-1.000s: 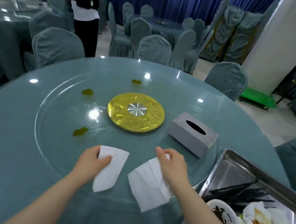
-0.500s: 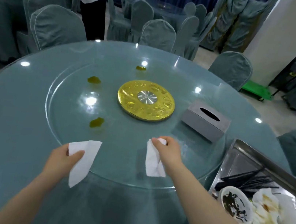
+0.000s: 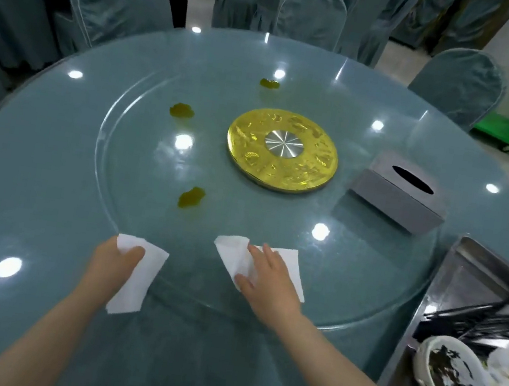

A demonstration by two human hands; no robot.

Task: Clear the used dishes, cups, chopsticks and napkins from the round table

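The right hand [image 3: 270,278] lies flat with straight fingers pressing a white napkin [image 3: 237,258] onto the glass turntable [image 3: 139,156]; the paper spreads out on both sides of the palm and nothing is curled round it. The left hand [image 3: 114,259] has its thumb and fingers pinched on a second napkin [image 3: 139,278], which hangs off its right side and trails down towards the person, over the near edge of the glass and onto the tabletop [image 3: 15,190].

Just beyond the right hand's fingertips, and a little to their left, sits a yellow-green oily smear [image 3: 191,197]; two more smears [image 3: 182,111] [image 3: 269,83] lie farther out. If either napkin is swept forward it will likely drag through the nearest smear and spread it across the glass instead of lifting it. Thin paper pressed flat may also tear or stick once it soaks.

The turntable probably spins on its gold hub [image 3: 282,152], so a sideways push from the flat hand could turn it and carry the grey tissue box [image 3: 398,194], out to the right, round towards the steel tray [image 3: 471,281]. That tray, close by the right forearm, holds black chopsticks [image 3: 475,321] and dirty bowls [image 3: 450,377]; a careless elbow could knock it.
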